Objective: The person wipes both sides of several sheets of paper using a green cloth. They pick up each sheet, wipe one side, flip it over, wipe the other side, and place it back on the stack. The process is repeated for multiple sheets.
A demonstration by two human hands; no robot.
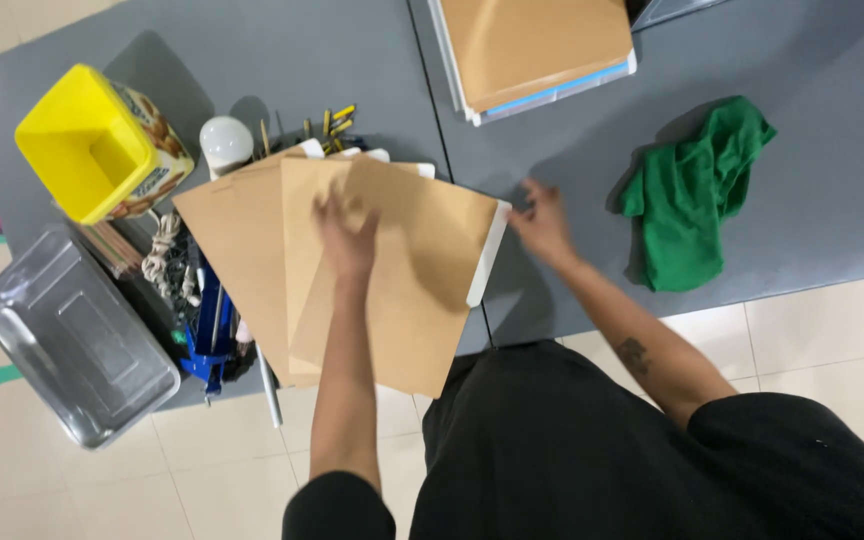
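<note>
Brown paper envelopes (352,290), fanned, overhanging the grey table (832,220) edge; pressed under the flat, open left hand (345,237). Right hand (544,225) spread, empty, beside them. Sliding onto the floor is risked if nudged.

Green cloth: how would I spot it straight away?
Look at the grey table, on the side of the person's right hand. The crumpled green cloth lies there alone, just beyond that hand; it is the only soft, green thing, unlike the flat brown paper envelopes.
</note>
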